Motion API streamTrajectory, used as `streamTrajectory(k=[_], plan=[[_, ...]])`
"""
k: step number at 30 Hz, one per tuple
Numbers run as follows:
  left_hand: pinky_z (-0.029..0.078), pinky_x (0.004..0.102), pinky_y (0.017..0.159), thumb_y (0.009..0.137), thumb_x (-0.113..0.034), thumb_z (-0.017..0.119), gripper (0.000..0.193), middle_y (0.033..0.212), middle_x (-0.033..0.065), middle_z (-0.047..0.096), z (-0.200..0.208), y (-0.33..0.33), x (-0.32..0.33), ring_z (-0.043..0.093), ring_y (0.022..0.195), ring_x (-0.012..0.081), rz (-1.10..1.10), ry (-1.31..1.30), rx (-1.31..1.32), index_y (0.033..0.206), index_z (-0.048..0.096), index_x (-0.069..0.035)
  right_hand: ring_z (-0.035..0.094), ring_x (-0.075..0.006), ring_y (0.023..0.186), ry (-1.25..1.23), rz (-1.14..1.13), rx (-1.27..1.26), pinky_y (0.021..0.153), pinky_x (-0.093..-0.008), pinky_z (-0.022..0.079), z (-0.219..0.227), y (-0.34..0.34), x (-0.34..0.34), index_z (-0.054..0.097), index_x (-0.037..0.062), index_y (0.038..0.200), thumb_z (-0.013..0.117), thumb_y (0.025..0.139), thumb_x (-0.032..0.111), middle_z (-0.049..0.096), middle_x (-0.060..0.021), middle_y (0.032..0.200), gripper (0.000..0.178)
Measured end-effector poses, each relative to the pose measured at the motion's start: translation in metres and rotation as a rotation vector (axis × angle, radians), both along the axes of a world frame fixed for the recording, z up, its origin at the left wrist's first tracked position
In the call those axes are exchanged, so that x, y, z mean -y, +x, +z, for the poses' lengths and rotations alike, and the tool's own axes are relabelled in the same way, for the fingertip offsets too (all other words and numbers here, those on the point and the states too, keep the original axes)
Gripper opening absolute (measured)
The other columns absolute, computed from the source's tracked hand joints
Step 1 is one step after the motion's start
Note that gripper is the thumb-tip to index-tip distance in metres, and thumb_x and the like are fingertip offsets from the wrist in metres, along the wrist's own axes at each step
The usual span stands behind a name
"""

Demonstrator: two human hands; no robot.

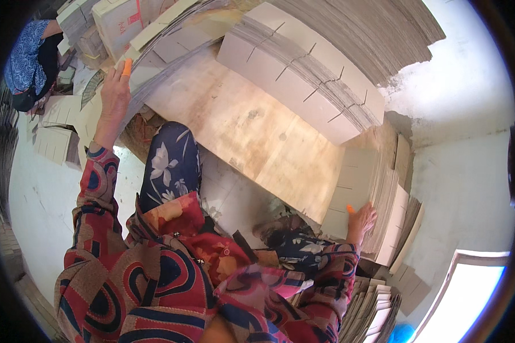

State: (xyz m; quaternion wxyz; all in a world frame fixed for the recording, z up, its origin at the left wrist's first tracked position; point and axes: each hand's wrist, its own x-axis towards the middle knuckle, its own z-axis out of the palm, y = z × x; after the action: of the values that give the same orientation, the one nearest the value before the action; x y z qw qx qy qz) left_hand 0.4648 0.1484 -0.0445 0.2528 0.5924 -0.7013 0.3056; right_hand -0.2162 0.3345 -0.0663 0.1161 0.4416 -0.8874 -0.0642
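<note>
My left hand (115, 94) reaches to the upper left, its fingers stretched out along the edge of a pile of cardboard sheets (169, 46). An orange cover sits on one of its digits. On the right, my right hand (361, 223) lies on a stack of slotted cardboard sheets (355, 171), thumb apart from the fingers; the thumb wears an orange cover too. Between my hands is a pale wooden board (252, 126). At its far side stands a long row of grey cardboard sheets (303, 63) with dark slits across them.
More stacked cardboard (372, 28) rises behind the row. Slotted cardboard pieces (57, 143) lie on the floor at left, near a seated person in blue patterned clothing (28, 57). A box (117, 23) stands at upper left. Further sheets (372, 308) lean at lower right by a bright opening (463, 297).
</note>
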Motion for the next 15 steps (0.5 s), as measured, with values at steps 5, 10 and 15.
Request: streamTrajectory(k=[5, 10, 15], plan=[[0.048, 0.038, 0.077, 0.076, -0.005, 0.058, 0.051, 0.119, 0.0111, 0.055, -0.032, 0.022, 0.013, 0.054, 0.096, 0.0285, 0.025, 0.053, 0.082, 0.126, 0.05, 0.0, 0.053, -0.0364, 0.103, -0.042, 0.066, 0.003, 0.078, -0.0467, 0.047, -0.011, -0.022, 0.005, 0.051, 0.0028, 0.112, 0.08, 0.067, 0.033, 0.057, -0.0179, 0.104, 0.062], [0.045, 0.0423, 0.08, 0.084, -0.033, 0.06, 0.053, 0.123, 0.0124, 0.054, -0.044, 0.004, 0.031, 0.053, 0.104, 0.0289, 0.184, 0.398, 0.213, 0.123, 0.051, 0.002, 0.058, -0.039, 0.087, -0.205, 0.029, 0.09, 0.07, -0.0494, 0.045, -0.014, -0.051, 0.003, 0.057, 0.0029, 0.096, 0.082, 0.064, 0.031, 0.062, -0.0195, 0.085, 0.05], [0.042, 0.0421, 0.085, 0.083, -0.048, 0.06, 0.06, 0.115, 0.0146, 0.06, -0.019, -0.018, 0.023, 0.053, 0.11, 0.0296, 0.116, 0.307, 0.126, 0.114, 0.056, 0.003, 0.054, -0.041, 0.068, -0.326, -0.03, 0.181, 0.061, -0.0497, 0.04, 0.007, -0.046, 0.0, 0.056, 0.0016, 0.082, 0.078, 0.07, 0.034, 0.059, -0.0209, 0.072, 0.041]])
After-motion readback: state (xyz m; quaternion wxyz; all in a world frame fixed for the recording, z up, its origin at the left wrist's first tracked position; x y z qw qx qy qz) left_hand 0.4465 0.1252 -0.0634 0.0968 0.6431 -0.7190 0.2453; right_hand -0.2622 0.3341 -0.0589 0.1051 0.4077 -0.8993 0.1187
